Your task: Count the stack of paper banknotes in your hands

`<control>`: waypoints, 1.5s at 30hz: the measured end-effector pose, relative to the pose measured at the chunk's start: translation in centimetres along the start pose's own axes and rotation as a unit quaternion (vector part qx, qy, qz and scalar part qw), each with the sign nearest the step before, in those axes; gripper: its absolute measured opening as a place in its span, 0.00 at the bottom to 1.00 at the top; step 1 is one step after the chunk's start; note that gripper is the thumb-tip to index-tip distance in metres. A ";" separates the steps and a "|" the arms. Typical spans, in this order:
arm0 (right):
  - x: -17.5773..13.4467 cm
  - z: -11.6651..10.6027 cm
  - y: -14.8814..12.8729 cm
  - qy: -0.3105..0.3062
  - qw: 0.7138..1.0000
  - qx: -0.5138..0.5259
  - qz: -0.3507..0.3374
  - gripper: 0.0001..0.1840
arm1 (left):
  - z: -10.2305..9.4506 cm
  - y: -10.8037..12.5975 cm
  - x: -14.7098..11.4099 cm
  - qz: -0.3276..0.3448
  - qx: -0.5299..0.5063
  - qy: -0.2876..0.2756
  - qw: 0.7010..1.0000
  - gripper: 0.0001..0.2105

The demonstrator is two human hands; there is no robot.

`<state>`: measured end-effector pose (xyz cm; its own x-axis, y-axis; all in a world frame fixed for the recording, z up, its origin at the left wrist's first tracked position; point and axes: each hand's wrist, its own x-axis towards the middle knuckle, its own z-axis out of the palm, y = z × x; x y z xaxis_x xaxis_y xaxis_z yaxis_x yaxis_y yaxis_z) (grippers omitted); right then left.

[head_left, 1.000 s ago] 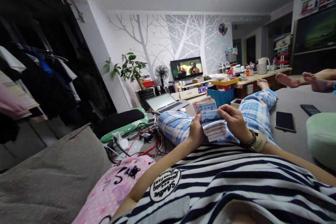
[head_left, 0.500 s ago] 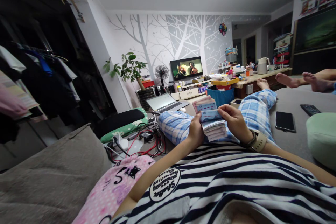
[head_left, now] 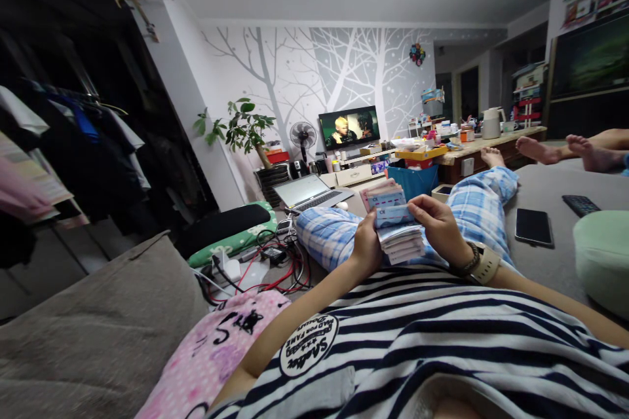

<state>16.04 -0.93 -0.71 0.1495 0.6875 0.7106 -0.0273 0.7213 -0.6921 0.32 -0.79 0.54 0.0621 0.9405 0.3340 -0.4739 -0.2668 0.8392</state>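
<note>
My left hand (head_left: 367,245) is wrapped round the left side of a thick stack of paper tickets (head_left: 401,250), held above my lap. Pale blue tickets (head_left: 392,213) with dark dashed lines lie on top, and pinkish ones (head_left: 374,191) fan out behind them. The lower part of the stack shows many white layered edges. With thumb and fingertips, my right hand (head_left: 441,226) pinches the right edge of a top blue ticket. A pale watch (head_left: 486,266) and a dark bracelet are on my right wrist.
Plaid-trousered legs (head_left: 327,236) lie under the hands. To the left are an open laptop (head_left: 312,193) and tangled cables (head_left: 287,265). On the grey sofa at right are a phone (head_left: 534,228), a remote (head_left: 580,205) and a green cushion (head_left: 604,258). Another person's bare feet (head_left: 540,149) rest beyond.
Both hands and the tickets stay almost exactly in place. The picture on the distant television is different.
</note>
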 end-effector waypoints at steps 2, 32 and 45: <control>0.0 0.0 0.0 -0.002 1.000 -0.001 0.001 0.29 | -0.1 -0.1 0.1 -0.002 -0.002 -0.007 1.000 0.14; -0.2 0.2 -0.3 -0.007 1.000 -0.004 0.014 0.31 | -0.1 0.4 -0.4 -0.009 0.027 0.002 1.000 0.12; -0.2 0.1 -0.2 -0.015 1.000 -0.005 0.010 0.30 | 0.0 0.2 0.0 -0.027 -0.004 0.017 0.999 0.10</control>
<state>15.91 -1.14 -0.69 0.1187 0.7038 0.7004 -0.0192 0.7069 -0.7071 0.29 -0.89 0.68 0.0581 0.9602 0.2732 -0.4784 -0.2134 0.8518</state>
